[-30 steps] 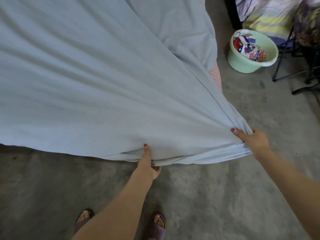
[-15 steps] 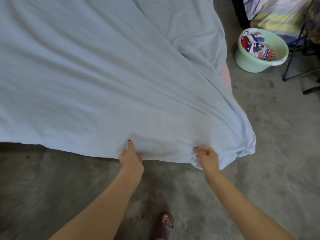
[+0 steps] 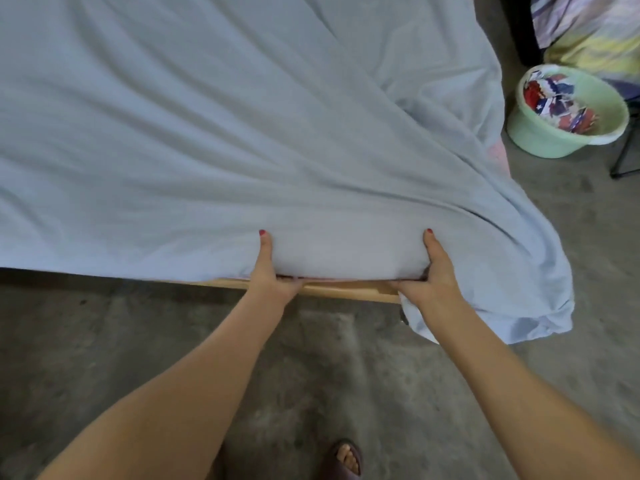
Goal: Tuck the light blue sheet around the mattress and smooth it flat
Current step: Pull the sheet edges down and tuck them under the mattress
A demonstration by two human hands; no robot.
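**Tucking the near edge under the mattress**

Both grips are closed on cloth: the left hand (image 3: 268, 271) and the right hand (image 3: 434, 275) each lay a thumb up on the side of the light blue cotton sheet (image 3: 242, 133) while the fingers curl out of sight beneath the mattress edge, so each has hold of a fold of sheet (how deep the fingers reach cannot be told). Between the two hands the sheet is drawn tight and smooth over the mattress side, just above the pale wooden bed frame rail (image 3: 339, 291).

Judging by this, the step in hand is the tuck along the near side, partly done. To the right of the right hand a loose bunch of sheet hangs off the corner toward the grey concrete floor (image 3: 571, 393), and long diagonal creases run across the top.

Next, it seems, the hanging corner wants gathering and pushing under, then flat palms across the top to work out the creases. A mint green plastic basin (image 3: 540, 140) stands on the floor, well apart.
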